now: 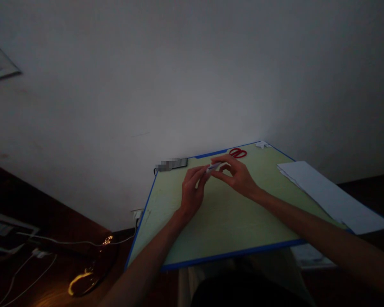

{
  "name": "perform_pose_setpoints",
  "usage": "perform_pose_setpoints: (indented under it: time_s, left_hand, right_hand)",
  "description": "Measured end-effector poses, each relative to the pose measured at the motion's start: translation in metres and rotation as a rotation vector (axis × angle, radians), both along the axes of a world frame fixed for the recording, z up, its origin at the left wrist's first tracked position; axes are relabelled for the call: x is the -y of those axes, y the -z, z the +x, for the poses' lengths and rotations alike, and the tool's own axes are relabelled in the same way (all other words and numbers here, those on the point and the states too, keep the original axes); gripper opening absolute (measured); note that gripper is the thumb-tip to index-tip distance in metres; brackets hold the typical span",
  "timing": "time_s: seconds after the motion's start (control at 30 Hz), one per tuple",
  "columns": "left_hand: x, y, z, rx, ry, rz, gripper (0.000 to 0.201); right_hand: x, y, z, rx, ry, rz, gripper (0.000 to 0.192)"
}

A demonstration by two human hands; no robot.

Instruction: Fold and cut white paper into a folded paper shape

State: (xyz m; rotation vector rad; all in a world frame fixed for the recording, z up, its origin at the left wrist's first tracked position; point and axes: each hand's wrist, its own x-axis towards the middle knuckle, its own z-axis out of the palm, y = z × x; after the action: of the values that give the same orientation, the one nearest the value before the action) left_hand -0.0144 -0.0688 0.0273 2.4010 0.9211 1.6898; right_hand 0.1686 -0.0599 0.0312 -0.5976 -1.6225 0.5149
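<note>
Over the far half of a pale green table with blue edging (230, 226), both hands meet at a small folded piece of white paper (214, 166). My left hand (192, 187) pinches its left end between the fingertips. From the other side, my right hand (238, 175) grips it with thumb and index finger, the other fingers curled. The paper is small and dim, so its exact folds cannot be made out. Just beyond my right hand lie scissors with red handles (237, 153); their blades are hidden.
White paper sheets (333, 196) overhang the table's right edge. Paper scraps (262, 145) lie at the far right corner, and a dark flat object (179, 162), partly blurred out, at the far left. A wall (192, 85) stands behind. White cables (83, 243) run at lower left.
</note>
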Motion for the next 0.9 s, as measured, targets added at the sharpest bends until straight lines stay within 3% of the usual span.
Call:
perform_pose_setpoints:
  time_s: [0.13, 0.27, 0.43, 0.63, 0.9]
  left_hand:
    - [0.002, 0.001, 0.0, 0.029, -0.027, -0.032, 0.023]
    - [0.005, -0.001, 0.0, 0.124, -0.08, -0.048, 0.021]
    - [0.006, -0.004, 0.0, 0.109, -0.055, -0.044, 0.019]
    - [0.008, -0.003, 0.002, 0.113, -0.046, -0.039, 0.016]
    - [0.009, -0.01, -0.001, 0.056, -0.163, 0.179, 0.011]
  right_hand:
    - [0.0, 0.001, 0.0, -0.006, -0.016, 0.011, 0.019]
    - [0.003, -0.001, -0.001, 0.058, 0.068, 0.11, 0.017]
    - [0.005, -0.002, -0.001, 0.106, 0.144, 0.227, 0.015]
    - [0.003, 0.0, 0.0, 0.149, 0.196, 0.258, 0.015]
    - [0.004, 0.003, 0.0, 0.191, 0.187, 0.325, 0.02]
